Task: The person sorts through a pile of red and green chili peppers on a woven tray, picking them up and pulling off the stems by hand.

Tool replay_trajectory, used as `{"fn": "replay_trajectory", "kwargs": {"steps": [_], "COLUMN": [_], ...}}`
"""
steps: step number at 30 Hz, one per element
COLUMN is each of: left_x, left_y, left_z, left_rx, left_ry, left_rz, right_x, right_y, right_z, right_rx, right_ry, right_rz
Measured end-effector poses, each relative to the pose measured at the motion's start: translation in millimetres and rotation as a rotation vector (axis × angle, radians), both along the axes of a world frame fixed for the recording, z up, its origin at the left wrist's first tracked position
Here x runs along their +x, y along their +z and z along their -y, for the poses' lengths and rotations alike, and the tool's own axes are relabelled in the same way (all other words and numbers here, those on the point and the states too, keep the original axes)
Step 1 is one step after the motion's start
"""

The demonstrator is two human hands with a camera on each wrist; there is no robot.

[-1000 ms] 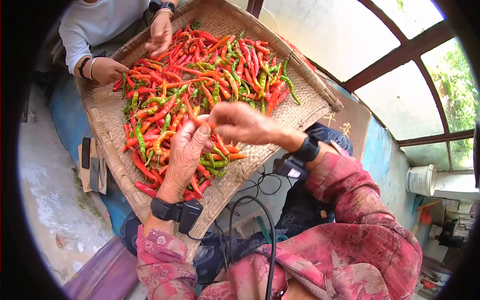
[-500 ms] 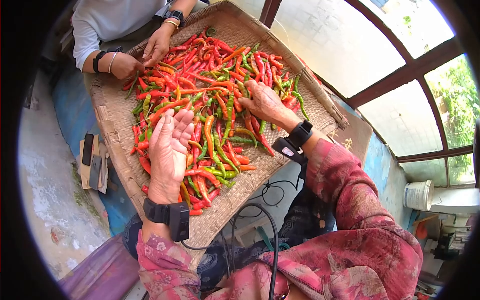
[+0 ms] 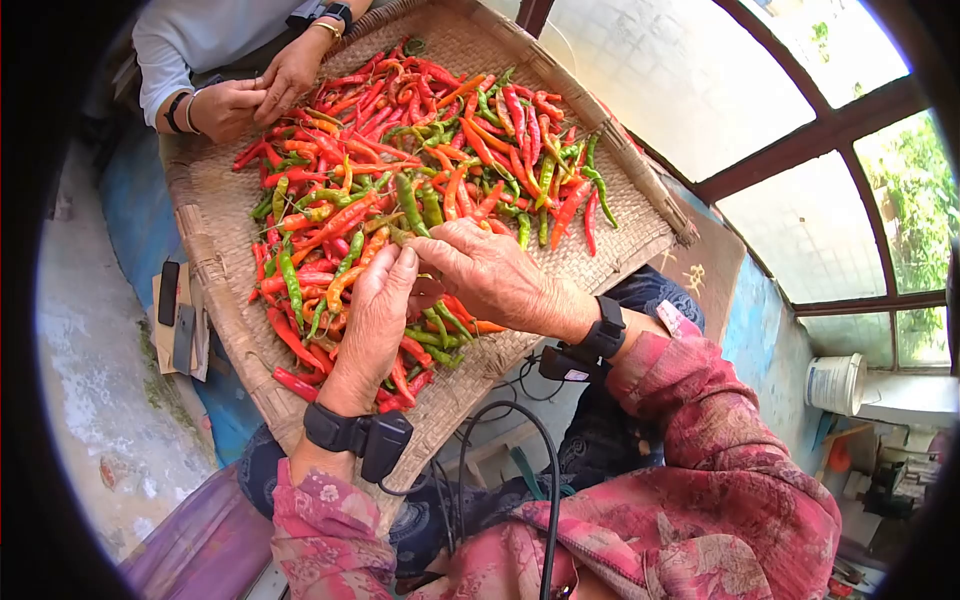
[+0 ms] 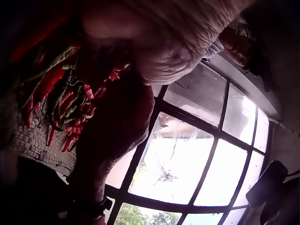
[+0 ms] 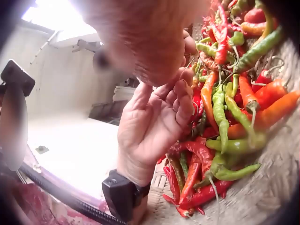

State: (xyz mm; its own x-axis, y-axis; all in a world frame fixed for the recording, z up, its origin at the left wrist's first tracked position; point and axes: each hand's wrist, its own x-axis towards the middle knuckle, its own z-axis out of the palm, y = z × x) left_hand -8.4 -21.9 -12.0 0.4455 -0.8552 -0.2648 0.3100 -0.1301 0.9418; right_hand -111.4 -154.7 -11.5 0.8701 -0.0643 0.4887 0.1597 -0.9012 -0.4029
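Note:
A heap of red, orange and green chili peppers lies on a woven tray. Over its near part my two hands meet at the fingertips. My right hand pinches a greenish chili pepper, whose end shows just past the fingers. The thumb and fingers of my left hand close on the same pepper from the other side. In the right wrist view the left palm faces up, fingers bent toward the right hand, which hides the held pepper. The left wrist view is dark there.
Across the tray another person's two hands meet at its far left corner. Beside the tray a phone lies on cardboard. Black cables loop by my lap. Windows line the right, with a white bucket below.
My right hand went from my left hand to the heap, then came back with a greenish pepper. The left hand opened palm up, then closed in again. The other person's hands drew together.

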Motion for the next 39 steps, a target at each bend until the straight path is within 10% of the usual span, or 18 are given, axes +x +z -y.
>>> {"fn": "replay_trajectory", "kwargs": {"steps": [13,20,30,35,39], "left_x": [2.8,2.6,56.1,32.4,0.1], "left_y": [1.6,14.7,-0.1,-0.3,4.6], "left_z": [-0.3,-3.5,-14.2,-9.8,0.1], "left_rx": [-0.063,0.030,-0.518,-0.232,-0.028], "left_ry": [0.129,0.079,0.464,0.152,0.111], "left_rz": [-0.087,0.122,-0.526,-0.312,0.137], "right_x": [-0.6,3.1,6.0,11.1,4.8], "right_y": [3.9,5.3,-26.5,-32.4,0.7], "right_z": [-7.7,6.4,58.7,55.9,33.4], "right_rx": [0.037,0.805,-0.239,-0.198,0.331], "right_ry": [0.222,-0.107,-0.216,-0.160,-0.031], "right_rz": [0.054,-0.122,-0.436,-0.369,-0.346]}}
